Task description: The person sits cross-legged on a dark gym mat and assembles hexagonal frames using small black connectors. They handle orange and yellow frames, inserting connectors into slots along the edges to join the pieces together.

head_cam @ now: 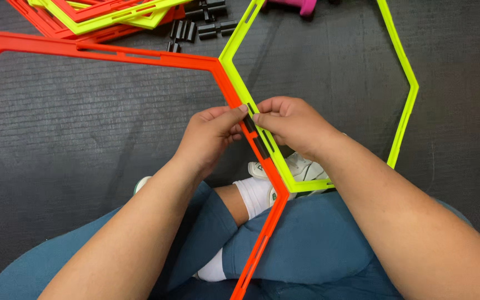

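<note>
A person sits cross-legged on a dark ribbed floor mat (56, 128), seen from above, wearing blue trousers, white socks and white shoes. Two large flat plastic hexagon frames lie across their lap and the mat, side by side with one edge of each pressed together.

The orange hexagon (112, 54) spreads toward the mat's left edge, and its lower side runs down over the person's knees. The yellow-green hexagon (409, 89) spreads toward the right, its lower corner resting over a shoe.

Both hands meet at the shared edge, near the middle of the view. The left hand (209, 136) is closed in a pinch, thumb and fingertips on the orange side of the joint. The right hand (293, 122) is also closed in a pinch, fingertips on the yellow-green side, touching a small black clip (249, 119) that sits across the two edges. A second black clip (261, 147) sits just below it on the same joint.

Near the mat's far edge lie a stack of more orange and yellow-green hexagons (101, 19), a loose pile of black clips (204, 25) just beside it, and part of a pink object (295, 5).
</note>
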